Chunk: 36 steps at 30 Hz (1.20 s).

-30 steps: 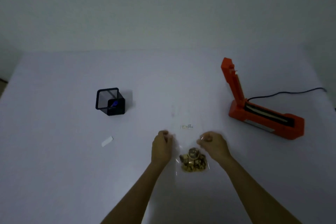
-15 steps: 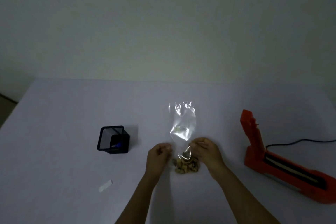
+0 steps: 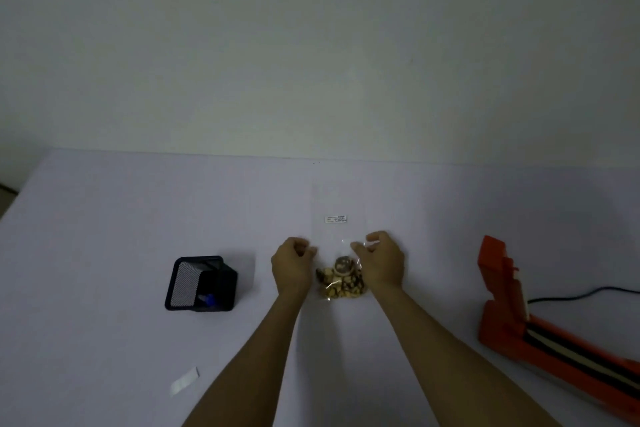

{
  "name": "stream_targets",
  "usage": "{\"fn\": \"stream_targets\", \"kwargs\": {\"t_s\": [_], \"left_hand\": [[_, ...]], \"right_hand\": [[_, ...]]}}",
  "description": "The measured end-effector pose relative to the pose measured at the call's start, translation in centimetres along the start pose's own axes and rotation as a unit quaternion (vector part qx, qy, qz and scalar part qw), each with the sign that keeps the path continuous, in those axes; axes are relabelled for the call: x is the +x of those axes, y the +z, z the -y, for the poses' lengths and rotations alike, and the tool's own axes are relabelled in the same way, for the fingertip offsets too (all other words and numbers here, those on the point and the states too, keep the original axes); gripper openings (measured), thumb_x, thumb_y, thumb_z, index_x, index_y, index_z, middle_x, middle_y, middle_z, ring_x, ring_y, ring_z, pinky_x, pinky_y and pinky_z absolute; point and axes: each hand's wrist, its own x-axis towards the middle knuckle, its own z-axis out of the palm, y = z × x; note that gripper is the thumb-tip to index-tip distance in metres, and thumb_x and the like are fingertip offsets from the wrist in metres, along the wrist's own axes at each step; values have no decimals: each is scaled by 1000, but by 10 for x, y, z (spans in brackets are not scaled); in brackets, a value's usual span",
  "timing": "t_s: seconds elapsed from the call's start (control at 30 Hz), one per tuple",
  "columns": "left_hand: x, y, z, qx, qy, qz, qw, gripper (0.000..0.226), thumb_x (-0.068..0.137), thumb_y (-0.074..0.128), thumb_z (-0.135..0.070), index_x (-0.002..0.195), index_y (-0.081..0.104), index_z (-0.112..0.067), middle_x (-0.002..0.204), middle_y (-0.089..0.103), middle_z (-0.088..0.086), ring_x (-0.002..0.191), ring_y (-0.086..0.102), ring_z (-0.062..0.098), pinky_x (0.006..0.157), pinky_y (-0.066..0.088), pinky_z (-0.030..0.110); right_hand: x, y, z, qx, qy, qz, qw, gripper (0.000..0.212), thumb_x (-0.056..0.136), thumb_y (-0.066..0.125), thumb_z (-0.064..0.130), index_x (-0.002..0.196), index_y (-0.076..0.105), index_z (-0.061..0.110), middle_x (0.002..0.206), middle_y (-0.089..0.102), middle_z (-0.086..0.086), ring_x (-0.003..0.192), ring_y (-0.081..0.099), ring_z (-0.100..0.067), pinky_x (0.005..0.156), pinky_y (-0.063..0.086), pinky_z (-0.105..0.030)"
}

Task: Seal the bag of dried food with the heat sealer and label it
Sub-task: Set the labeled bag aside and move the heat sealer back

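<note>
The clear bag (image 3: 338, 239) lies at the middle of the white table (image 3: 104, 218), its long axis running 12 to 6 o'clock, with the dried food (image 3: 341, 282) bunched at the 6 o'clock end and a small label (image 3: 336, 219) toward 12. The left hand (image 3: 292, 265) and right hand (image 3: 381, 262) each pinch a side edge of the bag, fingers curled. Bare tabletop stretches to the far edge at 12 o'clock; the black mesh holder (image 3: 201, 284) sits at 9, a white strip (image 3: 185, 381) at 7, and the orange heat sealer (image 3: 540, 329), arm raised, at 4 o'clock.
</note>
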Motion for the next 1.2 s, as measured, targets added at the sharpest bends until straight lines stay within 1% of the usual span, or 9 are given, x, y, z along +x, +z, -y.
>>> {"fn": "stream_targets", "kwargs": {"t_s": [0.1, 0.2, 0.3, 0.4, 0.57, 0.7, 0.93, 1.07, 1.2], "left_hand": [[-4, -4, -6, 14, 23, -4, 1000, 31, 86, 69, -24, 111, 61, -9, 103, 61, 7, 85, 54, 15, 72, 39, 23], [-16, -12, -13, 22, 55, 3, 998, 29, 89, 65, -26, 112, 60, -10, 109, 60, 10, 88, 55, 17, 73, 41, 25], [-38, -19, -19, 29, 103, 28, 994, 26, 90, 63, -27, 110, 60, -12, 105, 62, 10, 87, 59, 20, 71, 43, 26], [-66, -23, -27, 23, 131, 70, 989, 27, 89, 64, -28, 110, 61, -12, 101, 63, 9, 80, 60, 19, 70, 45, 27], [-119, -13, -40, 29, 187, 171, 967, 23, 89, 64, -19, 110, 62, -9, 94, 65, 6, 84, 63, 21, 68, 45, 22], [-164, 0, -64, 28, 230, 218, 948, 26, 89, 63, -13, 115, 60, -8, 104, 66, 12, 73, 60, 12, 50, 43, 12], [-212, 28, -101, 62, 261, 277, 923, 57, 90, 62, -20, 142, 38, -13, 138, 52, 10, 103, 60, 20, 87, 47, 32], [-221, 41, -112, 64, 234, 257, 935, 61, 90, 63, -19, 144, 34, -14, 142, 48, 10, 109, 60, 24, 88, 45, 31], [-230, 51, -118, 67, 219, 233, 945, 57, 90, 62, -18, 141, 38, -13, 142, 49, 8, 102, 55, 16, 91, 42, 32]], "right_hand": [[-13, -9, -1, -80, -31, 22, 996, 50, 80, 71, 40, 120, 52, 16, 115, 58, -8, 103, 60, -27, 79, 49, -31], [-43, -30, -7, -148, -89, 71, 982, 50, 82, 66, 43, 123, 49, 22, 116, 56, -5, 105, 57, -24, 83, 52, -38], [-85, -61, -21, -185, -142, 112, 966, 47, 82, 64, 48, 121, 50, 25, 114, 56, 0, 105, 56, -18, 81, 51, -31], [-127, -97, -46, -205, -131, 124, 962, 46, 83, 62, 51, 120, 50, 27, 114, 55, 4, 106, 53, -13, 83, 48, -27], [-183, -187, -100, -271, -88, 69, 956, 41, 85, 58, 52, 116, 51, 25, 111, 57, 5, 101, 54, -10, 84, 46, -23], [-207, -271, -139, -307, -42, -26, 950, 44, 86, 60, 50, 120, 53, 22, 116, 59, 2, 106, 55, -13, 87, 44, -23], [-173, -353, -175, -352, -19, -76, 933, 60, 79, 72, 41, 127, 46, 14, 118, 54, -9, 109, 51, -24, 85, 47, -33], [-136, -365, -183, -331, -31, -26, 943, 73, 76, 75, 34, 136, 39, 14, 127, 50, -12, 114, 47, -28, 92, 47, -42], [-101, -368, -191, -358, -48, 41, 932, 85, 75, 75, 33, 144, 29, 13, 140, 41, -11, 123, 43, -30, 99, 44, -45]]}}
